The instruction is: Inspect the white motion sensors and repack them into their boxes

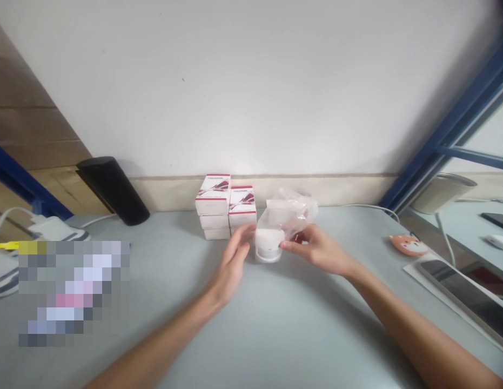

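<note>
A small rounded white plastic device (pixel 269 244) is at the middle of the desk, partly wrapped in a clear plastic bag (pixel 297 210) that spreads up and to the right. My right hand (pixel 316 249) grips the device's right side, thumb on its front edge and fingers hidden behind it and the bag. On the other side, my left hand (pixel 233 265) has its fingers stretched out close to the device and bag; whether the fingertips touch is unclear. Just behind the left hand stand stacked small white boxes (pixel 213 207) with dark red printing.
A black upright object (pixel 115 189) leans at the back left. White adapters (pixel 59 229) with cables sit at the left edge, beside a blurred-out patch. On the right lie an orange animal-faced item (pixel 408 245) and a dark flat device (pixel 465 292). Blue frame posts (pixel 441 124) border the desk.
</note>
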### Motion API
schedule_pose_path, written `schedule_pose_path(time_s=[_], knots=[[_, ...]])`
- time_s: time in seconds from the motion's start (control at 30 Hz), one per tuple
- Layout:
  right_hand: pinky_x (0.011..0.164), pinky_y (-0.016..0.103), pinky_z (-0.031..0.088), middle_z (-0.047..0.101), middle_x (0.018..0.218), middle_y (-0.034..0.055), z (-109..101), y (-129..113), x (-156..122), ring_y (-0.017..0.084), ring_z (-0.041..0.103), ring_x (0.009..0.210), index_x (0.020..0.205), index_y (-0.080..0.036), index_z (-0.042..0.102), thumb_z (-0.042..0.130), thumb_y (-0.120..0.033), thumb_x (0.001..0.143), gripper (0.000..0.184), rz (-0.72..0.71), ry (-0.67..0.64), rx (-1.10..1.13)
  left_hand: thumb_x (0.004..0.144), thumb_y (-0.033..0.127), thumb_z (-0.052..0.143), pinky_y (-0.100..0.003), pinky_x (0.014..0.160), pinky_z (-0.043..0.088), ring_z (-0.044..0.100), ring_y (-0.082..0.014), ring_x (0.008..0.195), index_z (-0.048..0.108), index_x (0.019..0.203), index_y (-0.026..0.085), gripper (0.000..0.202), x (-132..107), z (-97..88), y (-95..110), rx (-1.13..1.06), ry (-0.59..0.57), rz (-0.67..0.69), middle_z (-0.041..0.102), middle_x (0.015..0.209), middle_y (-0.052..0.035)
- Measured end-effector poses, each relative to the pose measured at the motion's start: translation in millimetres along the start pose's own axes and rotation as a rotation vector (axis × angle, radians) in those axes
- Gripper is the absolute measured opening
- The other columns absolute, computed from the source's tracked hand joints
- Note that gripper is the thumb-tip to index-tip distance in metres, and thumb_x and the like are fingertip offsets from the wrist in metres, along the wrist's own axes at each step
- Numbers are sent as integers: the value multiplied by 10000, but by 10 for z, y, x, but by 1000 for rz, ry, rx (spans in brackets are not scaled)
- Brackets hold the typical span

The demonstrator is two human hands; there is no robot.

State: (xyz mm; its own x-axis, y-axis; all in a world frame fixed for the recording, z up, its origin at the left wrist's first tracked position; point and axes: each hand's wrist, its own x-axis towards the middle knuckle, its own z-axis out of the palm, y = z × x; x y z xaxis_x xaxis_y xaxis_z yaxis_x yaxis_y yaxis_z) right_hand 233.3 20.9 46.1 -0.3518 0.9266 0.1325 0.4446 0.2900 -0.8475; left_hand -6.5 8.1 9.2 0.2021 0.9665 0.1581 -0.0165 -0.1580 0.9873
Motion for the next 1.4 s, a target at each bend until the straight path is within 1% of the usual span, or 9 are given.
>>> schedule_pose_path(time_s=[0.3, 0.43, 0.53, 0.63, 0.73, 0.83, 0.97, 1.13, 1.4], knots=[[746, 324, 464, 692, 1055, 41, 0, -72, -40, 176, 530, 797, 1220, -254, 685, 658, -550, 963, 393, -60, -87, -22, 1044, 445, 556, -377, 1166, 408, 535, -277, 1399, 560, 1431, 271, 425, -15, -13, -46, 185, -52, 130, 596, 1509, -83], [740, 328, 455, 686, 979, 37, 20, -21, -20, 179, 528, 785, 1057, -229, 709, 645, -526, 972, 315, -62, -125, -96, 1035, 386, 563, -411, 1168, 424, 556, -293, 1382, 592, 1402, 258, 390, 62, -76, -82, 180, -203, 98, 630, 1469, -93], [742, 330, 446, 708, 1005, 27, 37, 19, -2, 186, 540, 798, 1048, -244, 721, 661, -478, 964, 256, -68, -184, -146, 999, 285, 584, -463, 1198, 403, 552, -306, 1386, 609, 1395, 250, 398, 80, -129, -90, 217, -272, 64, 640, 1455, -98], [745, 337, 454, 733, 1057, 30, 61, 33, -5, 203, 572, 819, 1097, -261, 720, 671, -438, 954, 233, -98, -215, -170, 916, 195, 646, -506, 1235, 356, 508, -329, 1425, 568, 1456, 240, 548, 50, -161, -58, 274, -253, 60, 581, 1526, -111], [820, 369, 480, 744, 1145, 48, 76, 46, -26, 244, 632, 926, 1128, -272, 719, 662, -380, 956, 211, -107, -208, -222, 900, 230, 700, -507, 1243, 344, 447, -348, 1476, 465, 1551, 254, 692, 9, -151, 11, 232, -228, 70, 510, 1596, -113], [899, 393, 488, 725, 1248, 57, 66, 76, -43, 281, 650, 1068, 1181, -279, 699, 682, -377, 947, 254, -89, -232, -257, 954, 345, 688, -474, 1212, 387, 524, -330, 1409, 531, 1485, 259, 560, 17, -119, 37, 193, -228, 98, 587, 1522, -104], [899, 392, 501, 709, 1297, 70, 63, 89, -44, 290, 647, 1096, 1255, -270, 655, 725, -476, 921, 399, -107, -228, -198, 974, 434, 668, -455, 1142, 453, 589, -332, 1342, 608, 1382, 243, 455, 79, -115, -30, 247, -242, 63, 660, 1431, -109], [944, 411, 498, 696, 1349, 69, 168, 69, -30, 299, 648, 1151, 1193, -272, 689, 704, -376, 937, 276, -107, -210, -182, 960, 419, 689, -463, 1131, 450, 600, -336, 1325, 606, 1399, 280, 468, 87, -131, -50, 377, -304, 61, 650, 1448, -92], [961, 446, 498, 716, 1295, 82, 241, 164, -7, 315, 651, 1138, 1165, -275, 725, 750, -362, 889, 290, -87, -193, -242, 952, 387, 687, -485, 1105, 455, 619, -351, 1263, 630, 1349, 243, 426, -2, -76, 19, 503, -259, 195, 672, 1370, -133]])
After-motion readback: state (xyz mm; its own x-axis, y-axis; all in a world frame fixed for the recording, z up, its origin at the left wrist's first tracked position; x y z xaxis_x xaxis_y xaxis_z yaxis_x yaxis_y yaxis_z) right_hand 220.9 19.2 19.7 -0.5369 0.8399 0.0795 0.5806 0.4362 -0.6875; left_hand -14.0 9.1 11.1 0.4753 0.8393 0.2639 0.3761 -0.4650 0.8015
